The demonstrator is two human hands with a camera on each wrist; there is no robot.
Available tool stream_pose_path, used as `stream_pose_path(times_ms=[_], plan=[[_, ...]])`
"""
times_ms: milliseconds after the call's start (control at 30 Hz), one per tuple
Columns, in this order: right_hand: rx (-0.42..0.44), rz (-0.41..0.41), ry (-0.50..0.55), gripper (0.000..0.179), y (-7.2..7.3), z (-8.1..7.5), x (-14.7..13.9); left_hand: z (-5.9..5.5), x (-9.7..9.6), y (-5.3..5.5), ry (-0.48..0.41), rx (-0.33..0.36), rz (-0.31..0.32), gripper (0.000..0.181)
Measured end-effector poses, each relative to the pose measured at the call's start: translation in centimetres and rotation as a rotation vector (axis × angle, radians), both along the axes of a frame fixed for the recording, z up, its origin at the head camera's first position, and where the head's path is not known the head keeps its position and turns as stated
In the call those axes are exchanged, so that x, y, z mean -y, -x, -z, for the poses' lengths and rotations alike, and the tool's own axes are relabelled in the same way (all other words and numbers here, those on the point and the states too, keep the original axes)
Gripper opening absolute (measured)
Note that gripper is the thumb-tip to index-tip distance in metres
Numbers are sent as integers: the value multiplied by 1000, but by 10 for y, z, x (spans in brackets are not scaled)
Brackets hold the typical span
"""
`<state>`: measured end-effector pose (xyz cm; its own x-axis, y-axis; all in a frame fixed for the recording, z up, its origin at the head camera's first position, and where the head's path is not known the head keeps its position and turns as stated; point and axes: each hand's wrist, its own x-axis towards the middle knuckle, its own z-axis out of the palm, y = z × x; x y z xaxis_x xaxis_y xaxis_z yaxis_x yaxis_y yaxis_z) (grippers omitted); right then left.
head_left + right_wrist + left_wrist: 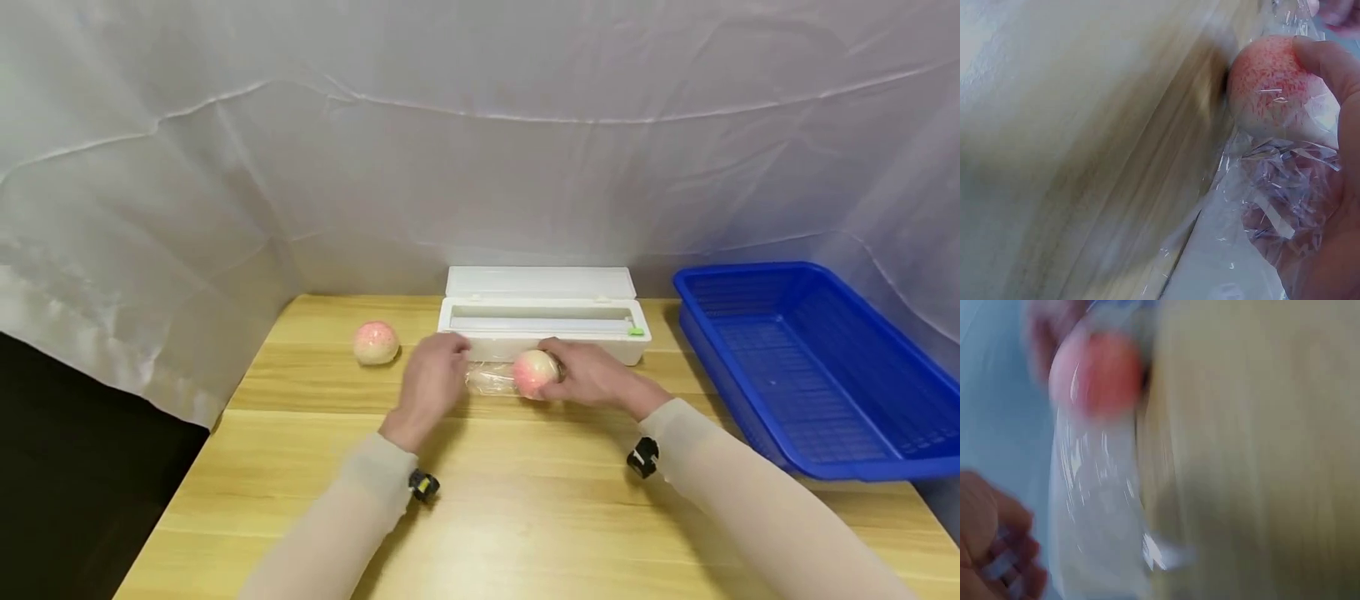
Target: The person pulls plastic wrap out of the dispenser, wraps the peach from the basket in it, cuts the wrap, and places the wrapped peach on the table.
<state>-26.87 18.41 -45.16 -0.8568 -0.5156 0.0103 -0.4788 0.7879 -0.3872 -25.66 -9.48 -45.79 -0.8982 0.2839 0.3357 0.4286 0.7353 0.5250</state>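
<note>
My right hand (592,371) grips a pink and cream peach (534,373) just in front of the white plastic wrap dispenser (540,348). In the right wrist view the thumb lies on the peach (1275,81), and crumpled clear plastic wrap (1279,194) bunches below it against the palm. More clear film (489,378) stretches leftward from the peach toward my left hand (435,375), at the dispenser's left front corner. The left hand (997,544) has bent fingers in the blurred left wrist view; whether they pinch film cannot be told.
A second pink and cream peach (376,342) sits on the wooden table (480,517) at the left. The dispenser's lid (540,282) stands raised, with a green piece (636,331) at the right end. A blue basket (738,367) stands at the right; a grey curtain (480,183) hangs behind.
</note>
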Motion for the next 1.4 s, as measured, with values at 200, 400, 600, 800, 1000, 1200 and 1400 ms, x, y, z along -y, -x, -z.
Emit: stream_pose_path(times_ms=[200, 400, 600, 800, 1000, 1200, 1400], plan=[[8, 4, 1, 76, 2, 0, 0, 0, -47, -5, 419, -320, 355, 71], [-169, -16, -87, 75, -9, 4, 7, 14, -57, 3, 507, -345, 340, 76], [-525, -14, -165, 83, -25, 13, 10, 9, -58, 11, 442, -236, 334, 72], [-560, -23, -115, 75, -21, 22, 9, 1, -56, 17, 374, -38, 353, 71], [-414, 0, -94, 68, -18, 14, 4, -3, -52, 20, 287, 102, 346, 59], [-333, 27, -65, 67, -17, 8, 3, -7, -51, 20, 288, 124, 360, 53], [-337, 18, -79, 68, -17, 8, 1, -11, -56, 13, 367, 29, 283, 50]])
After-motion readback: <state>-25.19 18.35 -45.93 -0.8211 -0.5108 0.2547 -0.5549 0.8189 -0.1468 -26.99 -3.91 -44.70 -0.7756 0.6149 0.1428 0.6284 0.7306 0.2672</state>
